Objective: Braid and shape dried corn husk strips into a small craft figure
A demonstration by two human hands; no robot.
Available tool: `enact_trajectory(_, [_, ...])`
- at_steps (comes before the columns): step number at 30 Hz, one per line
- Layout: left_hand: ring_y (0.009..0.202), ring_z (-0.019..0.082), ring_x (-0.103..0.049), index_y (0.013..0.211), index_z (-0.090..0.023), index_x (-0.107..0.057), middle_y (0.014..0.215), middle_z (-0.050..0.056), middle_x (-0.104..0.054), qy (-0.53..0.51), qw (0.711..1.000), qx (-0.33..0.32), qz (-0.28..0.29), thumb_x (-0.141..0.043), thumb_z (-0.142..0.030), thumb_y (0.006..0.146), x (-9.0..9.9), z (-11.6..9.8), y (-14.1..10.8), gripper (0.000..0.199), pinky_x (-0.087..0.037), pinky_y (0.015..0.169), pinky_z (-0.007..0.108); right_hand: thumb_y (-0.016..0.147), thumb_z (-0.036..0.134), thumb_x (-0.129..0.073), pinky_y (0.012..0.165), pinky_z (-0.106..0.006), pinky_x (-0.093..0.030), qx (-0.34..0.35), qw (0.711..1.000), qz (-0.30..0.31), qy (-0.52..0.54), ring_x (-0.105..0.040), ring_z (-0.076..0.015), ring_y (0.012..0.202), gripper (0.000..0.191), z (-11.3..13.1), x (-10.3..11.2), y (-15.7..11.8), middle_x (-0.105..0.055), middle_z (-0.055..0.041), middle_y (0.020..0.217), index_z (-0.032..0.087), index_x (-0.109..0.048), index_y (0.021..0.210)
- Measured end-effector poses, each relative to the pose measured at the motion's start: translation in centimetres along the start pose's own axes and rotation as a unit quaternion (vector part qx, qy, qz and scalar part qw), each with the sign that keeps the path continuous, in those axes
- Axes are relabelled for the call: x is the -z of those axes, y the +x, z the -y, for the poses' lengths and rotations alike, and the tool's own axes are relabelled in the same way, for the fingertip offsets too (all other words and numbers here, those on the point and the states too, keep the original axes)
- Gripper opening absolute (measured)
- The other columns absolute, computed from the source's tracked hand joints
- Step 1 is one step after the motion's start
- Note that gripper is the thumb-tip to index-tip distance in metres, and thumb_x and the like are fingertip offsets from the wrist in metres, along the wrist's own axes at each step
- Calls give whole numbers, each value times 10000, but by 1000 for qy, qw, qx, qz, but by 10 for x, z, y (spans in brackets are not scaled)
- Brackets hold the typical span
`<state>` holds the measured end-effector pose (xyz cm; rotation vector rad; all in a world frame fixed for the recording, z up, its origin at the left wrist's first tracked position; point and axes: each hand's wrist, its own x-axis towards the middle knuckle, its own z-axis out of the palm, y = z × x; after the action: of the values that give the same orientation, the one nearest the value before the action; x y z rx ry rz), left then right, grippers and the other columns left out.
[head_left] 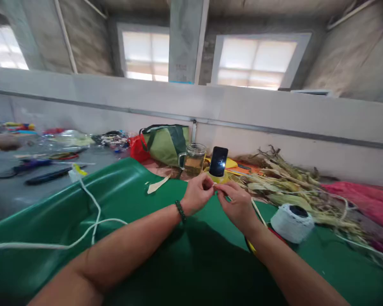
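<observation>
Both hands meet in front of me above the green table cover (124,187), their fingertips pinched together. My left hand (198,193), with a dark beaded bracelet (180,211) on the wrist, is closed on a small pale strip (214,184). My right hand (238,206) pinches the same strip from the right; most of it is hidden by the fingers. Another pale length (258,212) shows behind my right wrist, and I cannot tell whether it joins the strip. Just beyond the fingertips a phone (218,161) stands upright against a yellow roll (217,179).
A cone of white thread (292,223) stands right of my right forearm. Dried corn husks (284,178) heap behind it. A glass mug (194,159) and green bag (167,144) stand at the back. White cable (67,245) crosses the left. Another person's hand (3,142) shows far left.
</observation>
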<state>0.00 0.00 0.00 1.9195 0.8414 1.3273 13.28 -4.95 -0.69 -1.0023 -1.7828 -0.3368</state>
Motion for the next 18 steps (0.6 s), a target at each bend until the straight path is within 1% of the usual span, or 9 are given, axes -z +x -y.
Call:
enact_trajectory(2, [553, 84, -488, 636, -155, -499, 590, -34, -539, -2, 1000, -5, 3, -598, -144, 687, 0, 0, -1, 112, -375, 537, 204, 794, 159, -501, 629, -293, -518, -57, 998, 8, 2, -641, -165, 655, 149, 0, 2, 1, -676, -42, 733, 204, -643, 785])
enact_trajectory(5, [561, 87, -498, 649, -156, -510, 600, -29, -556, 5, 1000, -19, 11, -595, -151, 695, 0, -1, -4, 97, -379, 540, 202, 754, 222, -571, 577, -301, -511, -161, 986, 6, 50, -619, -165, 582, 18, 0, 3, 2, -640, -19, 661, 207, -565, 745])
enact_trajectory(8, [576, 90, -510, 668, -158, -525, 615, -26, -573, 24, 999, -41, 22, -582, -136, 702, -1, -4, -6, 70, -381, 548, 199, 691, 298, -662, 566, -314, -524, -258, 954, -15, 154, -614, -170, 562, 199, 1, 3, 6, -607, 5, 626, 219, -504, 781])
enact_trajectory(10, [582, 93, -513, 678, -160, -528, 624, -24, -577, 44, 997, -55, 31, -570, -134, 714, 0, -6, -7, 62, -376, 551, 201, 636, 330, -719, 592, -331, -547, -300, 924, -25, 238, -620, -172, 574, 303, 3, 4, 8, -602, 19, 622, 225, -493, 809])
enact_trajectory(12, [588, 97, -514, 686, -163, -523, 633, -22, -577, 70, 994, -71, 38, -557, -122, 721, 2, -7, -7, 64, -370, 558, 206, 595, 359, -756, 615, -345, -562, -337, 891, -18, 305, -623, -168, 575, 372, 5, 6, 11, -597, 34, 614, 222, -508, 836])
enact_trajectory(14, [597, 101, -514, 693, -165, -513, 641, -22, -574, 99, 990, -87, 50, -550, -98, 715, 4, -7, -8, 79, -365, 571, 212, 580, 390, -770, 635, -349, -566, -367, 866, 13, 340, -628, -162, 579, 405, 5, 9, 14, -607, 33, 622, 209, -554, 872])
enact_trajectory(15, [601, 104, -513, 700, -167, -511, 646, -22, -573, 115, 987, -92, 56, -547, -88, 710, 5, -7, -8, 88, -362, 577, 216, 581, 411, -769, 642, -346, -563, -376, 859, 36, 346, -630, -160, 584, 406, 5, 11, 15, -620, 23, 636, 200, -582, 873])
enact_trajectory(17, [603, 110, -512, 754, -170, -522, 652, -24, -572, 139, 983, -97, 65, -546, -84, 712, 5, -6, -10, 99, -357, 583, 223, 583, 458, -763, 636, -330, -550, -383, 852, 92, 344, -625, -153, 583, 380, 1, 14, 17, -636, 2, 655, 182, -626, 806])
enact_trajectory(18, [604, 113, -515, 811, -170, -534, 655, -26, -575, 143, 982, -97, 71, -547, -86, 714, 4, -6, -11, 130, -357, 585, 225, 588, 479, -755, 608, -314, -536, -380, 852, 121, 338, -610, -144, 564, 365, -1, 16, 17, -633, -2, 645, 176, -633, 750])
